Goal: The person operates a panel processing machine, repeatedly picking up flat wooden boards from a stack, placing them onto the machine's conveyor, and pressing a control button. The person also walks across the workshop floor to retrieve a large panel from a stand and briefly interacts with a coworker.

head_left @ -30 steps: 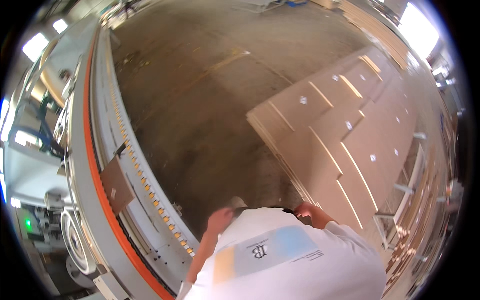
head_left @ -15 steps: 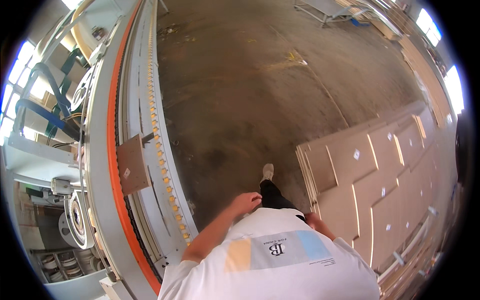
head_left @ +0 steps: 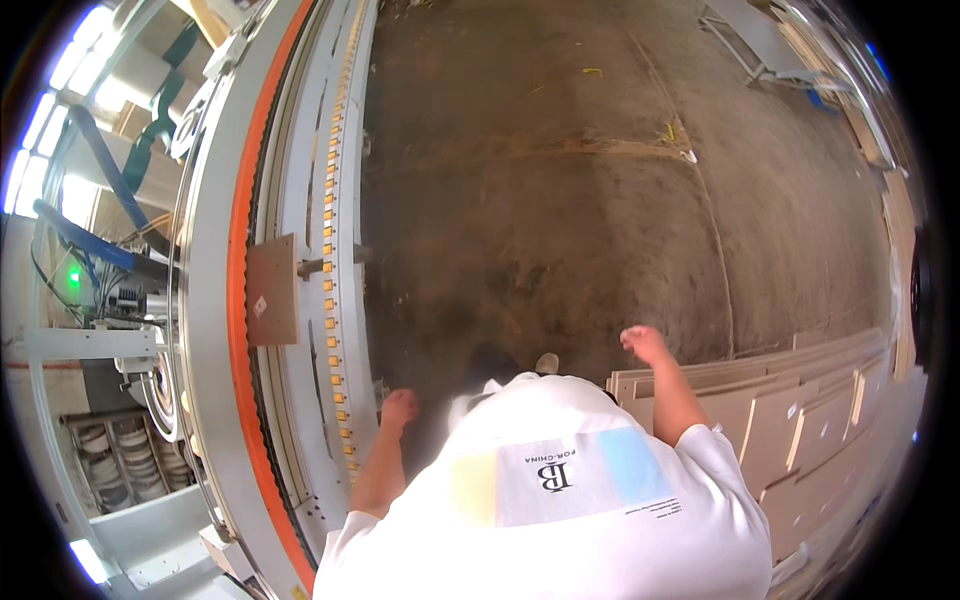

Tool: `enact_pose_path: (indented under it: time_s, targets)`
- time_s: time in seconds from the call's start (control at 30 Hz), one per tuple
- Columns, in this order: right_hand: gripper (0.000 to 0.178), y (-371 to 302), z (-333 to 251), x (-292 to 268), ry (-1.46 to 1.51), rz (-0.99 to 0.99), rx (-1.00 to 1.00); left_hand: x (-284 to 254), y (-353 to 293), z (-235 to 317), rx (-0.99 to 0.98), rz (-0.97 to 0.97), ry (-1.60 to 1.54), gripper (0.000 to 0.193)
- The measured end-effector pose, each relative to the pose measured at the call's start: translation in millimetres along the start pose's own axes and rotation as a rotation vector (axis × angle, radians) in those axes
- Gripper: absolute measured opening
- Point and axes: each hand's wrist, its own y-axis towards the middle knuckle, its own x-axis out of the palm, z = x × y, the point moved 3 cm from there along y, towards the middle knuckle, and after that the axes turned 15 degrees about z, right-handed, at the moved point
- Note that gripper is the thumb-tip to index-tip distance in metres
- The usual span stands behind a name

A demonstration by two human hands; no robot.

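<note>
My left hand (head_left: 400,408) hangs low beside the yellow-roller edge of a long machine, apart from it. Its fingers are blurred and mostly turned out of sight. My right hand (head_left: 643,342) is held out over the floor, just beyond the stacked panels (head_left: 775,425). Its fingers are loosely curled, with nothing visible in them. A small brown board (head_left: 273,290) stands in the machine's track, touched by neither hand. Between my arms, the tip of one shoe (head_left: 546,363) shows past my white shirt.
Along the left runs the long machine with an orange rail (head_left: 238,240) and a row of yellow rollers (head_left: 330,255). Blue hoses (head_left: 85,235) hang behind it. Brown concrete floor (head_left: 540,220) stretches ahead. A grey table (head_left: 760,40) stands far right.
My view has turned right and I have stepped along. My left hand has swung left toward the machine, and my right hand has come forward from beside my body. The panels now sit lower in view.
</note>
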Motion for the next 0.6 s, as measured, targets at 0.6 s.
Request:
enact_pose_path:
  time_s: [0.6]
  targets:
    - [0.029,250.5,-221.4,-6.0,0.020,0.066,0.228,176.0,278.5,430.6,0.703,-0.142,0.550,0.020]
